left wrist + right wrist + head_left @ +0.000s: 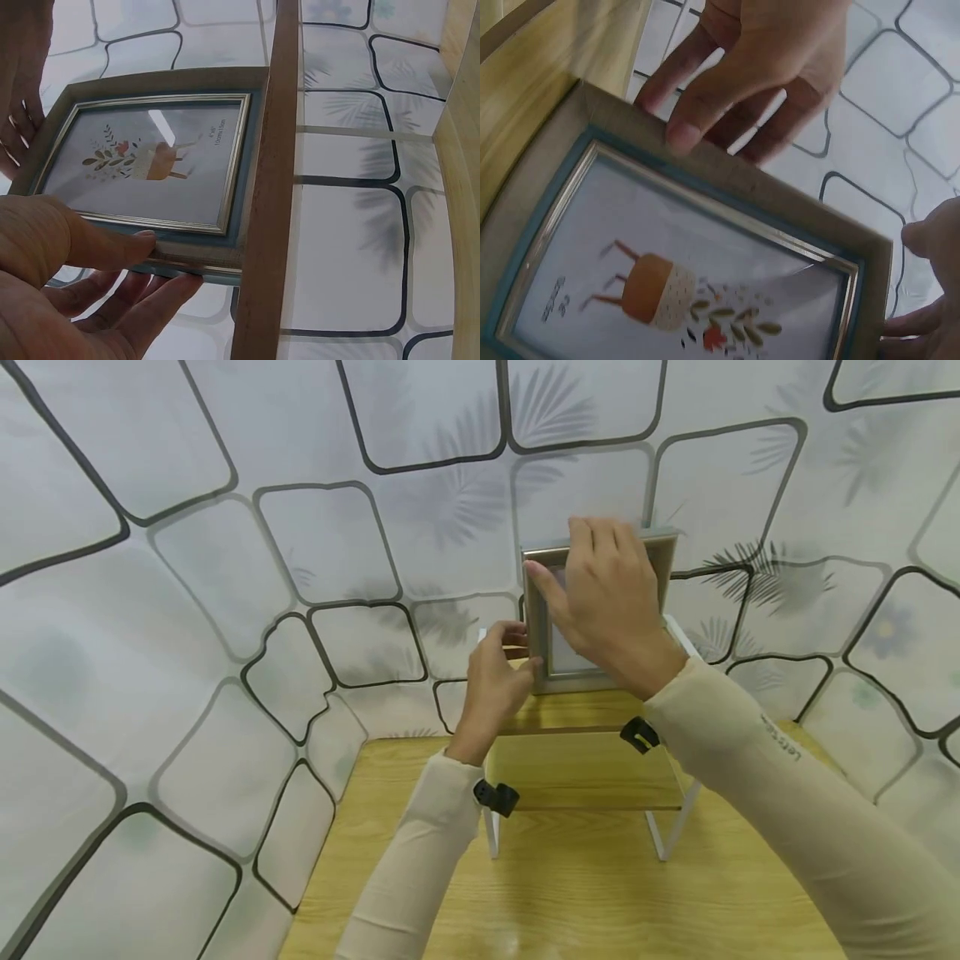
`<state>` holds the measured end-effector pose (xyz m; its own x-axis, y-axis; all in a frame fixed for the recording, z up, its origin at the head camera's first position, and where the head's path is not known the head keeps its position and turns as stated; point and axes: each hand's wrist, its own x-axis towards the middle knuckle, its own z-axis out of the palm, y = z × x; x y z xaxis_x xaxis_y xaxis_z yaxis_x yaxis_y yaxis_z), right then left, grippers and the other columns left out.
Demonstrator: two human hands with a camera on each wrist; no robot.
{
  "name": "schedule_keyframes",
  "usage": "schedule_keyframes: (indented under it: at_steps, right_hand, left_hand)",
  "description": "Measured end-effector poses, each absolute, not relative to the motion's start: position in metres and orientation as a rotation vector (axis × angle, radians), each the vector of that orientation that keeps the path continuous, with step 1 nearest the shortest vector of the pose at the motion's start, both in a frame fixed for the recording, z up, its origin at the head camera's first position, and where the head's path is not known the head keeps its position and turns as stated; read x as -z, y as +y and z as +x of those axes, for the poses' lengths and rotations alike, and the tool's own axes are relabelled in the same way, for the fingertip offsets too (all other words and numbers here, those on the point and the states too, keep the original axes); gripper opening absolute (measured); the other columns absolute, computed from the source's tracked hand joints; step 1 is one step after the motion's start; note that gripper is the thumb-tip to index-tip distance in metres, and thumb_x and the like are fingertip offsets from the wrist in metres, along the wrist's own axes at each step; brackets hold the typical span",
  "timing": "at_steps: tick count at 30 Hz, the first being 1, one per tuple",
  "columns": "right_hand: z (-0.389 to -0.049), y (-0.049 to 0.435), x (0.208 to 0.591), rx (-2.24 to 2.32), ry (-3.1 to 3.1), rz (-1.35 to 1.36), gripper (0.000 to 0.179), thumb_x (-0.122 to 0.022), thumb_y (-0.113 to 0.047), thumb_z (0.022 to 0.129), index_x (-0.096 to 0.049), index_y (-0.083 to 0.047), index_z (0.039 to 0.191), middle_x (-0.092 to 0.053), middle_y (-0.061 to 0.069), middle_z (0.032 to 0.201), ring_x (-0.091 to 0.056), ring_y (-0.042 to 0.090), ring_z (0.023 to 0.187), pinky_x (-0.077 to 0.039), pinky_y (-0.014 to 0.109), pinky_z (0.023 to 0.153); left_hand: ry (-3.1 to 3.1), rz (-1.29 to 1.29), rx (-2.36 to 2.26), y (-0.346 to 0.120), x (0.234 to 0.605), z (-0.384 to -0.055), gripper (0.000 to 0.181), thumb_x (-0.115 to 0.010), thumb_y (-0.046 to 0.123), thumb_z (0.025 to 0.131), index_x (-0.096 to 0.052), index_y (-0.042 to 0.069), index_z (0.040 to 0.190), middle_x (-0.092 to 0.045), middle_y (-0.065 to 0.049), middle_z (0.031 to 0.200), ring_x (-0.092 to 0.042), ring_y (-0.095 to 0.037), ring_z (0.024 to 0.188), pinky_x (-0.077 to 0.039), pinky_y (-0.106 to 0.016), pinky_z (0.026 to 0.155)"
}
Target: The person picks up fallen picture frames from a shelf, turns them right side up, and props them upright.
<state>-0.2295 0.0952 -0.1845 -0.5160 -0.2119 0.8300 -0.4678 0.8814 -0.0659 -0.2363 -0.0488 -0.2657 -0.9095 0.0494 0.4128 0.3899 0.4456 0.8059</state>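
A picture frame with a grey-brown border stands upright on the top board of a small two-tier wooden shelf. In the left wrist view, the frame shows a blue inner edge, a gold lip and a print of a plant in a pot with legs. My left hand pinches its left side, thumb on the front and fingers behind. Over the top edge reaches my right hand; in the right wrist view, its fingers pass behind the border while the thumb is just off the edge.
White metal legs carry the shelf on a wood-grain table. Close behind and at both sides hangs a pale cloth with dark rounded outlines and leaf prints. A black wrist strap sits on the left sleeve, another on the right.
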Motion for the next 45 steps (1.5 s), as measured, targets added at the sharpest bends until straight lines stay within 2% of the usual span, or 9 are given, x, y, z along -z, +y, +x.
schedule_keyframes:
  at_steps: [3, 8, 13, 19, 24, 25, 32, 39, 45]
  right_hand:
    - [-0.230, 0.090, 0.187, -0.277, -2.129, 0.440, 0.062, -0.057, -0.043, 0.103, -0.057, 0.017, 0.121, -0.062, 0.032, 0.114, -0.056, 0.047, 0.108, -0.043, 0.052, 0.099]
    - [-0.230, 0.088, 0.185, -0.284, -2.165, 0.437, 0.063, -0.054, -0.044, 0.104, -0.056, 0.015, 0.127, -0.060, 0.033, 0.117, -0.055, 0.050, 0.107, -0.041, 0.053, 0.100]
    - [-0.230, 0.088, 0.185, -0.303, -2.215, 0.455, 0.066, -0.051, -0.048, 0.104, -0.055, 0.010, 0.135, -0.057, 0.034, 0.121, -0.053, 0.052, 0.111, -0.034, 0.056, 0.109]
    - [-0.231, 0.091, 0.185, -0.377, -2.210, 0.489, 0.060, -0.052, -0.045, 0.105, -0.060, 0.009, 0.128, -0.056, 0.033, 0.120, -0.054, 0.053, 0.113, -0.025, 0.057, 0.118]
    - [-0.230, 0.092, 0.183, -0.473, -2.260, 0.490, 0.060, -0.051, -0.045, 0.105, -0.058, 0.009, 0.131, -0.053, 0.033, 0.127, -0.051, 0.052, 0.122, -0.014, 0.054, 0.123]
    - [-0.229, 0.093, 0.183, -0.488, -2.267, 0.488, 0.060, -0.052, -0.045, 0.105, -0.058, 0.009, 0.131, -0.052, 0.032, 0.127, -0.051, 0.051, 0.122, -0.019, 0.054, 0.122]
    - [-0.227, 0.094, 0.180, -0.534, -2.308, 0.488, 0.061, -0.046, -0.044, 0.107, -0.056, 0.010, 0.132, -0.050, 0.031, 0.132, -0.047, 0.051, 0.128, -0.021, 0.053, 0.121]
    - [-0.222, 0.097, 0.177, -0.553, -2.359, 0.483, 0.063, -0.041, -0.043, 0.108, -0.052, 0.011, 0.138, -0.048, 0.032, 0.141, -0.030, 0.048, 0.145, -0.020, 0.052, 0.122]
    - [-0.219, 0.102, 0.178, -0.599, -2.337, 0.494, 0.061, -0.045, -0.041, 0.108, -0.053, 0.011, 0.138, -0.049, 0.030, 0.140, -0.043, 0.044, 0.136, -0.037, 0.054, 0.113]
  left_hand:
    - [-2.370, -0.386, 1.456, -0.047, 0.266, -0.237, 0.043, -0.073, -0.002, 0.091, -0.059, 0.003, 0.131, -0.065, -0.011, 0.121, -0.067, -0.025, 0.108, -0.054, -0.031, 0.093]
    - [-2.368, -0.385, 1.445, -0.046, 0.266, -0.237, 0.041, -0.073, -0.001, 0.091, -0.059, 0.003, 0.129, -0.065, -0.011, 0.120, -0.068, -0.024, 0.107, -0.055, -0.031, 0.092]
    - [-2.366, -0.396, 1.429, -0.046, 0.265, -0.234, 0.041, -0.075, 0.000, 0.090, -0.058, 0.002, 0.128, -0.065, -0.011, 0.119, -0.069, -0.023, 0.106, -0.055, -0.033, 0.094]
    - [-2.342, -0.420, 1.432, -0.046, 0.268, -0.230, 0.041, -0.076, 0.000, 0.089, -0.059, 0.002, 0.126, -0.065, -0.010, 0.117, -0.070, -0.023, 0.102, -0.055, -0.028, 0.091]
    - [-2.329, -0.438, 1.424, -0.046, 0.269, -0.227, 0.040, -0.078, 0.000, 0.088, -0.059, 0.002, 0.123, -0.065, -0.010, 0.114, -0.070, -0.023, 0.100, -0.057, -0.026, 0.087]
    - [-2.333, -0.435, 1.421, -0.046, 0.269, -0.226, 0.040, -0.078, 0.001, 0.088, -0.059, 0.002, 0.123, -0.065, -0.010, 0.114, -0.070, -0.023, 0.099, -0.057, -0.027, 0.086]
    - [-2.369, -0.407, 1.388, -0.044, 0.269, -0.222, 0.041, -0.082, 0.008, 0.086, -0.059, 0.004, 0.120, -0.068, -0.010, 0.110, -0.070, -0.024, 0.097, -0.057, -0.031, 0.085]
    - [-2.373, -0.404, 1.352, -0.038, 0.269, -0.217, 0.040, -0.085, 0.010, 0.084, -0.060, 0.005, 0.115, -0.068, -0.007, 0.102, -0.068, -0.021, 0.092, -0.057, -0.031, 0.081]
    - [-2.335, -0.470, 1.295, -0.032, 0.273, -0.213, 0.038, -0.086, 0.012, 0.083, -0.060, 0.005, 0.111, -0.069, -0.005, 0.095, -0.067, -0.017, 0.084, -0.056, -0.027, 0.076]
